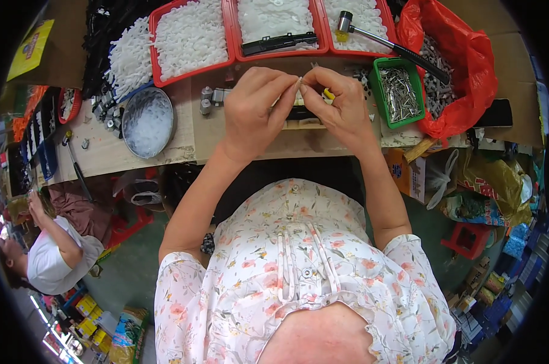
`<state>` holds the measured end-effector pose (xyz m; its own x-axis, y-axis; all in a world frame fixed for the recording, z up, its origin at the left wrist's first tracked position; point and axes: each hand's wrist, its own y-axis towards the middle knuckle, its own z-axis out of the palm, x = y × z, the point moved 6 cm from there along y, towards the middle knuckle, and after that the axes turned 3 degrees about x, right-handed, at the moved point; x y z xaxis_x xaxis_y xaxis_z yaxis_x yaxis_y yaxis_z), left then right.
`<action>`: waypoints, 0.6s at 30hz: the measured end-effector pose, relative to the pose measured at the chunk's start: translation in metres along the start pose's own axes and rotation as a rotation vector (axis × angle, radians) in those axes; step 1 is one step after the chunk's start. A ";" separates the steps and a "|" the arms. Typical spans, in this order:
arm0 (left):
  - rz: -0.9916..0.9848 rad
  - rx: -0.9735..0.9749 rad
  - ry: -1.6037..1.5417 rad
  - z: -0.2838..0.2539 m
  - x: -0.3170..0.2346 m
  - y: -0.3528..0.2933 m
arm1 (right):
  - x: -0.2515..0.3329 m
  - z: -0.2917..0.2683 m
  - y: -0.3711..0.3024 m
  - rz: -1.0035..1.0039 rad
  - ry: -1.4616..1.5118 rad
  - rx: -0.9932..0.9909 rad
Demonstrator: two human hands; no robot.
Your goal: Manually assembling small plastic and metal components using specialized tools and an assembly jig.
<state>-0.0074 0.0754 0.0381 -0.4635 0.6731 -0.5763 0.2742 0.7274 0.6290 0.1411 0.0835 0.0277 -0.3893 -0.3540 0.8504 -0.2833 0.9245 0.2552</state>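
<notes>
- My left hand (253, 109) is closed to a pinch, thumb and forefinger meeting at a tiny pale piece (300, 82).
- My right hand (341, 106) pinches at the same spot from the other side, so both hands seem to share the grip; I cannot tell which bears more of it.
- The piece is up between my fingertips, over the desk (186, 134), in front of the red trays (280, 56).
- I judge it very light, with next to no weight to steady it, so it would drop or flick away easily.
- It is probably stiff rather than soft, though I cannot tell its material; a smooth surface could make it slippery.
- Something this thin might bend or snap if squeezed hard, so a light pinch suits it.
- The best hold is likely near its ends, with the pads of thumb and forefinger, keeping the middle free.
- As for looks, it is whitish, small and narrow, mostly covered by my fingertips; its full shape and any finer detail stay hidden.
</notes>
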 end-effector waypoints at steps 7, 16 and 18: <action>-0.653 0.180 -0.667 0.014 0.031 -0.022 | -0.011 -0.007 0.001 0.149 0.127 0.251; -0.826 0.211 -0.837 0.019 0.034 -0.039 | -0.004 -0.001 0.000 0.129 0.105 0.191; -0.852 0.127 -0.951 0.022 0.034 -0.044 | 0.001 -0.001 -0.003 0.114 0.063 0.094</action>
<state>-0.0167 0.0695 -0.0206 0.2350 -0.2175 -0.9473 0.2921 0.9454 -0.1446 0.1428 0.0810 0.0284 -0.3688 -0.2350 0.8993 -0.3220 0.9399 0.1135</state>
